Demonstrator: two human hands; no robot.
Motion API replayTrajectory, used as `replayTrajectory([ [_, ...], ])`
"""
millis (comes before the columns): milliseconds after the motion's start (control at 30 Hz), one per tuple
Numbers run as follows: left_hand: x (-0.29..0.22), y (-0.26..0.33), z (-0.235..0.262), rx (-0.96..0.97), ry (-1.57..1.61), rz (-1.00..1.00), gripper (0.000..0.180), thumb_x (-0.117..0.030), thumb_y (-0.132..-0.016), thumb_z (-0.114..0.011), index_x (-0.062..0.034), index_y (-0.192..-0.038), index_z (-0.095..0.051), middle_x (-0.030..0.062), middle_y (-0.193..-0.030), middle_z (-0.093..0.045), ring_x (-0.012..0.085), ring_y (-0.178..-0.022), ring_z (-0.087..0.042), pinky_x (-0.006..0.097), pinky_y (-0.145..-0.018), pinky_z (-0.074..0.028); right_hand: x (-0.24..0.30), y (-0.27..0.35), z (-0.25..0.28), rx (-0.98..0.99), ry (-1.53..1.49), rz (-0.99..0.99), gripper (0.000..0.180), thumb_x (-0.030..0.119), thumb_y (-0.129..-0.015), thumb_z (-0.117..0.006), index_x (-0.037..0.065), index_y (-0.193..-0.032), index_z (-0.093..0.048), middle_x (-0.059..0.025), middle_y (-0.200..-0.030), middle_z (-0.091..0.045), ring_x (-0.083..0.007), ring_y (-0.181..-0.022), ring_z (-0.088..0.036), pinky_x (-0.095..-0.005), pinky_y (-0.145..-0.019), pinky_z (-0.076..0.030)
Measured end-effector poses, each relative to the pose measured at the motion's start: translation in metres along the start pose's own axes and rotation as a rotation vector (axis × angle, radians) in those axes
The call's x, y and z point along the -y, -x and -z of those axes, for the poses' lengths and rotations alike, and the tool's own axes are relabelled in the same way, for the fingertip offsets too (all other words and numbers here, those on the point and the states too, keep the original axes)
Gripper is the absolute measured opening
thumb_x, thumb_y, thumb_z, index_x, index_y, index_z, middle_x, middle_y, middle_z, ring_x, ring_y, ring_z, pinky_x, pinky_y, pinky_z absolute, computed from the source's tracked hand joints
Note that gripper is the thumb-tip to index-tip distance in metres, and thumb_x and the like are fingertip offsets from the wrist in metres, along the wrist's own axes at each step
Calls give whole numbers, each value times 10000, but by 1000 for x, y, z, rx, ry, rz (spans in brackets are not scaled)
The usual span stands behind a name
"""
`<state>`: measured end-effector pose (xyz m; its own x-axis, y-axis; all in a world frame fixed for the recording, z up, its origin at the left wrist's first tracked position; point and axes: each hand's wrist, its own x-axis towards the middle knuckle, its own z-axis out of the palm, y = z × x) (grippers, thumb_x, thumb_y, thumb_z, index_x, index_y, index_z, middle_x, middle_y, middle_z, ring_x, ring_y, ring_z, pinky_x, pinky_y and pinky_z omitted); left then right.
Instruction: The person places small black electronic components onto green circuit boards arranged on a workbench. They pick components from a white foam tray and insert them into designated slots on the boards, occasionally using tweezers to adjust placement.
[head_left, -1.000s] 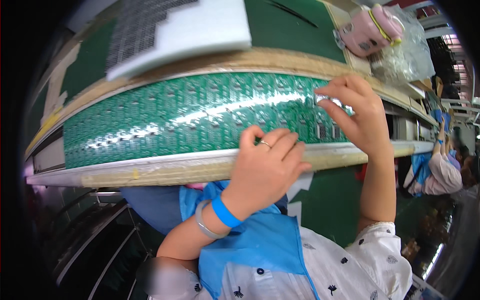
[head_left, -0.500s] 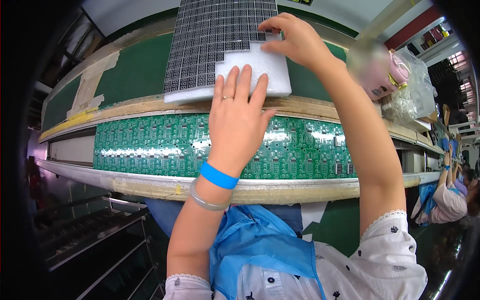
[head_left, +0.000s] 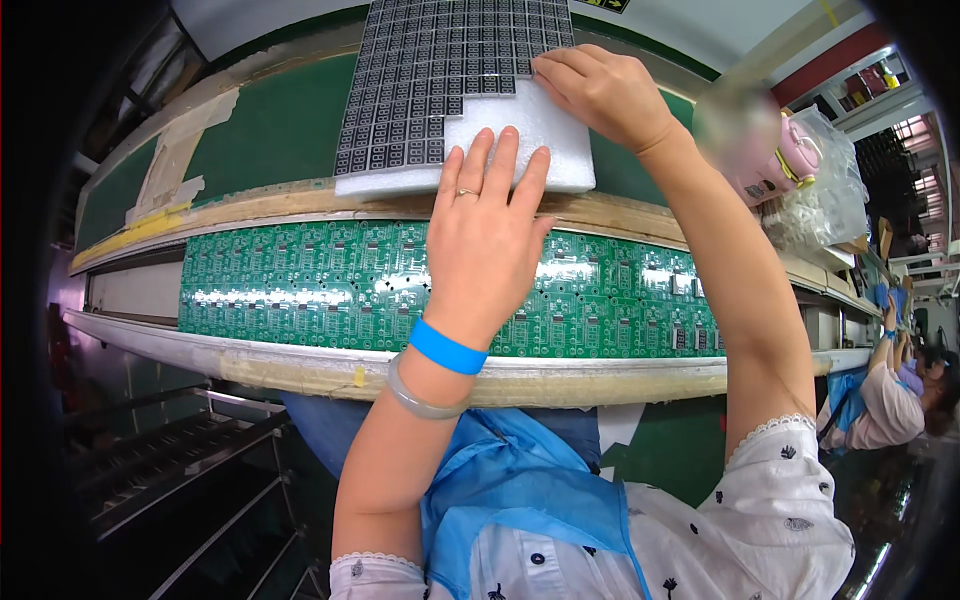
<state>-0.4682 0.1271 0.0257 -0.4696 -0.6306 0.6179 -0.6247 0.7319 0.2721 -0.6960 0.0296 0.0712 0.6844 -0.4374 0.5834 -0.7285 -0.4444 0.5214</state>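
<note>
A white foam pad [head_left: 560, 140] lies on the far side of the bench, and rows of small dark square components [head_left: 440, 70] cover most of it. My left hand [head_left: 485, 235] rests flat with spread fingers, its fingertips on the pad's bare near edge. My right hand [head_left: 600, 90] is bent over the pad's right side, fingertips pinched at the edge of the component rows; whether it holds a piece is hidden. A long green circuit board panel [head_left: 300, 285] runs along the conveyor under my left palm.
A pink bottle [head_left: 775, 165] and a clear plastic bag [head_left: 830, 200] sit at the right end of the bench. Another person in a pink top [head_left: 890, 400] works at the far right. A metal rack [head_left: 170, 470] stands below left. Green matting [head_left: 270, 140] surrounds the pad.
Both hands left the green circuit boards and reached forward to the foam pad. The left hand has settled lower on the pad's near edge; the right stays at the components.
</note>
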Motion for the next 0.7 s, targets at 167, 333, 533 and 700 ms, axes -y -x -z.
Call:
replayTrajectory([
  [167,0,0,-3,-8,8,0,623,-231,-830,-804,-108,-1407,-603,183,-1489,-538,397,-1389,-482,549,-1190,-351,5,3,-1,-107,-24,-30,163,139,-792,-693,117,-953,-708,4,-948,-734,-185,-846,-731,-317,-652,-610],
  [333,-2,-1,-2,-16,10,2,603,-221,-834,-800,-102,-1395,-611,185,-1482,-544,396,-1386,-486,549,-1191,-348,14,-2,5,-8,-345,-345,149,155,-842,-797,73,-966,-776,-52,-959,-763,-242,-824,-736,-326,-729,-602],
  [533,-1,-1,-1,-20,9,13,589,-208,-837,-795,-97,-1387,-616,187,-1477,-547,395,-1383,-488,548,-1189,-349,15,-31,11,309,-572,-858,239,110,-903,-739,47,-1132,-773,-88,-1114,-770,-210,-908,-740,-328,-814,-588],
  [700,0,-1,-1,-26,11,5,586,-199,-838,-792,-98,-1387,-614,187,-1480,-545,395,-1384,-487,548,-1187,-351,25,-38,6,141,-521,-947,319,109,-772,-800,-7,-1067,-763,-189,-933,-760,-364,-893,-728,-423,-844,-572],
])
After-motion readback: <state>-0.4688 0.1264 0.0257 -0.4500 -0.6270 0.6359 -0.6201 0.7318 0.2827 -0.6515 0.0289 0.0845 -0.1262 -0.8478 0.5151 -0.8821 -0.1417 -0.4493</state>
